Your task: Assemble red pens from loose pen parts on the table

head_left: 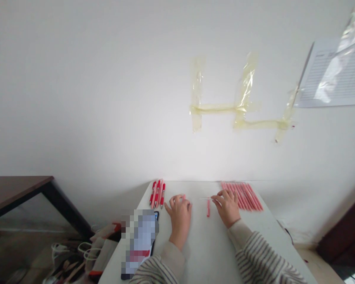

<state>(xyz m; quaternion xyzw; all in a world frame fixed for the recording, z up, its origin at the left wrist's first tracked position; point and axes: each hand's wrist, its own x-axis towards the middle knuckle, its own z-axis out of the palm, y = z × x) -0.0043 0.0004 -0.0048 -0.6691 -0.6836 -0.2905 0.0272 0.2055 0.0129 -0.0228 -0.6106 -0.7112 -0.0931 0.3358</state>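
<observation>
My left hand (180, 217) is closed over the table, its fingers around a small pink pen part (184, 197) that mostly hides behind them. Between the thumb and fingertips of my right hand (228, 208) is a thin, whitish pen refill (205, 198), pointing left. Just under the refill, a short pink pen barrel (208, 209) lies on the table between my hands. Beyond my right hand, several pink pens (247, 196) lie side by side. A small group of red and pink pens (157, 194) lies at the far left.
The white table (207, 248) stands against a white wall (121, 98) with yellowish tape (215, 109). A phone-like device (156, 228), largely blurred out, lies along the left edge. Boxes and cables (91, 250) are on the floor at left, below a brown desk (17, 189).
</observation>
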